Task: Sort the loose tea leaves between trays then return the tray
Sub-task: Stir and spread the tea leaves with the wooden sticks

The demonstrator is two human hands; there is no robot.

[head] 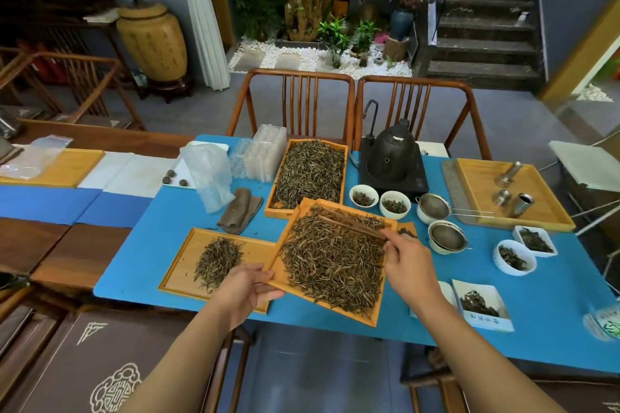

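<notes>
Wiry dry tea leaves (333,265) heaped in tilted square bamboo tray (375,313), my left hand (246,288) pinching its near edge above blue mat (144,245), my right hand (407,265) gripping thin sticks (349,223) raking the pile

Three wooden trays hold dry brown tea leaves. The middle tray (375,315) is full and tipped up. The left tray (181,265) lies flat with a small pile. The back tray (273,208) is full.
</notes>
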